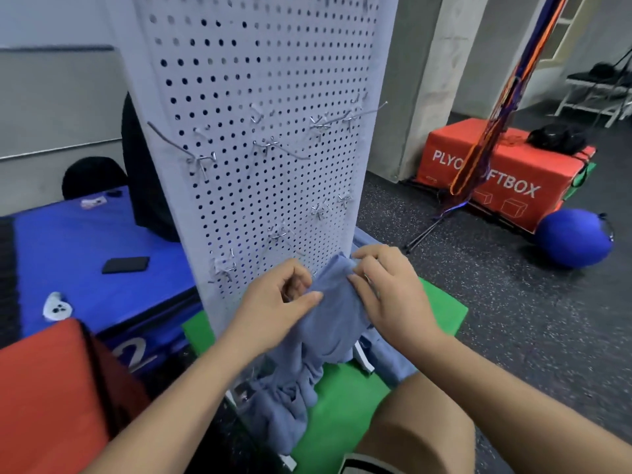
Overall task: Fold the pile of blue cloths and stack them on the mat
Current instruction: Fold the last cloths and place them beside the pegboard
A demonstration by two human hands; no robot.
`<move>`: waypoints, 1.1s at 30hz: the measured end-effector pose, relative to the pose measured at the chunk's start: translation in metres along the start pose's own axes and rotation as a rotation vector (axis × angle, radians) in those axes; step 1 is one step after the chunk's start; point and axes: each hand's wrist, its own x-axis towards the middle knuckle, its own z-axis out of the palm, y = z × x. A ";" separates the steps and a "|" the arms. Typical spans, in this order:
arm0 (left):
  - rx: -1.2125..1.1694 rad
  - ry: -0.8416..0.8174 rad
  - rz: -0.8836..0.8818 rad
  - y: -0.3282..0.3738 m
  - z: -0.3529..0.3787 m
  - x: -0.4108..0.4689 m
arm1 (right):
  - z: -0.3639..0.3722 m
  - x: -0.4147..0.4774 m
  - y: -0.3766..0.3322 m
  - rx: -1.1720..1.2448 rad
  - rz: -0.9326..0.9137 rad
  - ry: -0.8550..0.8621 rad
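A blue cloth (333, 316) hangs in front of me, held up between both hands just before the white pegboard (260, 138). My left hand (273, 299) pinches its left edge between thumb and fingers. My right hand (386, 289) grips its upper right corner with curled fingers. Below the hands, a rumpled pile of blue cloths (290, 401) lies on the green mat (345, 408) at the pegboard's foot. More blue cloth (386, 354) lies on the mat behind the pegboard's leg.
The pegboard carries several metal hooks (201, 160). A blue soft box (78, 254) with a black phone (126, 265) stands left, a red box (44, 398) at lower left. An orange plyo box (496, 169), hanging cords (485, 131) and a blue ball (574, 237) are right. My knee (420, 425) is below.
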 end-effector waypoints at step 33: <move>-0.083 -0.215 -0.213 -0.042 0.010 -0.108 | 0.011 -0.023 -0.053 0.759 0.328 -0.699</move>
